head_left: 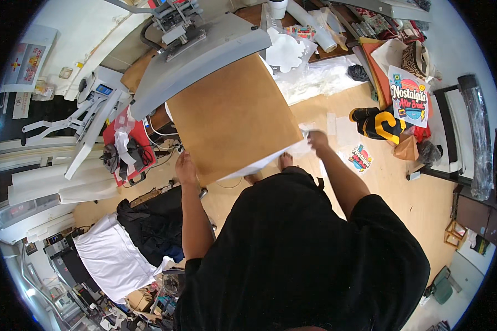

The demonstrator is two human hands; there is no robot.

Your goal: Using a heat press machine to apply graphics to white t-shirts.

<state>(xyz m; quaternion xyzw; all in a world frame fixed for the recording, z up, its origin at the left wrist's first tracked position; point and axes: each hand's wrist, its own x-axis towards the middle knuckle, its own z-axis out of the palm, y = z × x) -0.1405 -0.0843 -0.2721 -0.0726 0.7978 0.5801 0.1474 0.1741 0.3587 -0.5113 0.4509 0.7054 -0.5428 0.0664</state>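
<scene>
A large brown sheet (234, 116) lies over the lower bed of a heat press, below its raised grey upper plate (204, 55). White cloth (259, 164) shows from under the sheet along the near edge. My right hand (317, 142) is at the near right corner, its fingers pinched on a white edge of that cloth. Beside the sheet's near left edge is my left hand (186, 168), fingers curled together; whatever they may hold is hidden.
A second, white press (96, 110) stands on the left, above a red case (130, 146) with cables. White and black garments (116, 254) lie lower left. A printed graphic sheet (360, 159) is on the floor, near a black-and-yellow cloth item (381, 126). A black-framed roll machine (453, 132) stands right.
</scene>
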